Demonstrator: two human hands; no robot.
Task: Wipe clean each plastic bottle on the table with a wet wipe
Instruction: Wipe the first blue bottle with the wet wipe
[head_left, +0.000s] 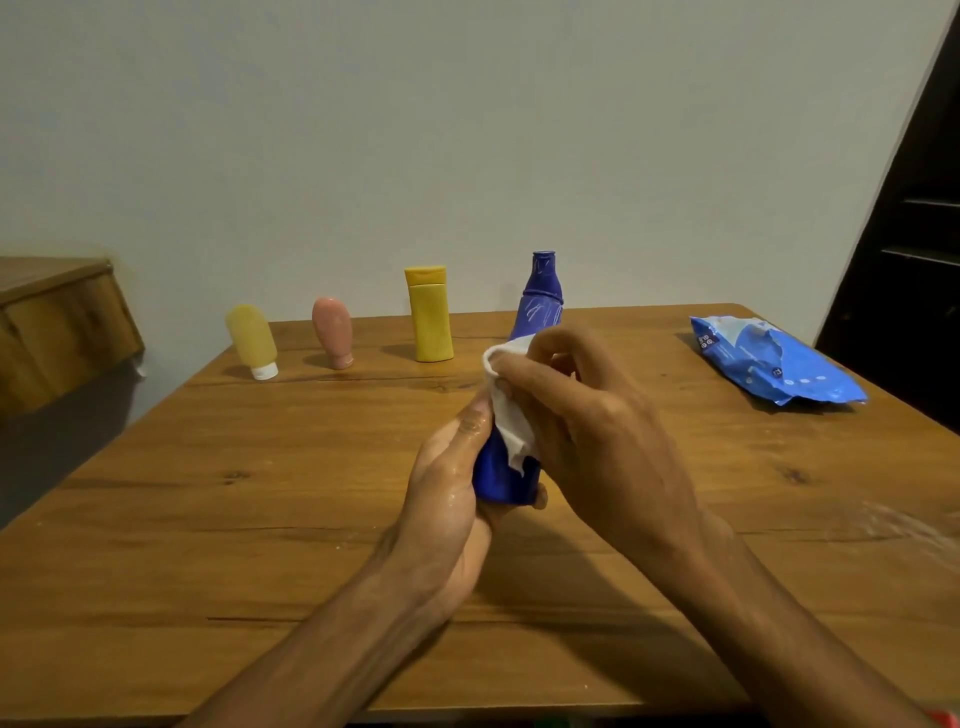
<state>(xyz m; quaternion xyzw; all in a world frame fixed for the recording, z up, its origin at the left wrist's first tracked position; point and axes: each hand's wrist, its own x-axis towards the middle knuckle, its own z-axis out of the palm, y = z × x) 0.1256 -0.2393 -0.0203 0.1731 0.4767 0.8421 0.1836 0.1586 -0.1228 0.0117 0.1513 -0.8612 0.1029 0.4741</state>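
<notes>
Left hand (447, 499) grips the base of a blue bottle (540, 296), which is tilted with its neck away from the person. Right hand (587, 415) presses a white wipe (511, 410) against the bottle's middle. Standing along the far edge of the wooden table (260, 519): pale yellow tube (252, 338), pink tube (332, 330), yellow bottle (430, 317). Blue wipe pack (769, 364) lies at far right.

Domestic room, most likely a home. Wood-grain table (260, 519) set against a plain, pale painted wall (467, 130). Dark shelving unit (914, 234) at the right edge and a second wooden furniture top (52, 312) at the left. Household goods on the table: 3 toiletry-type plastic bottles (430, 317) in a row and a soft blue pack of wipes (769, 364). Dim indoor light.
</notes>
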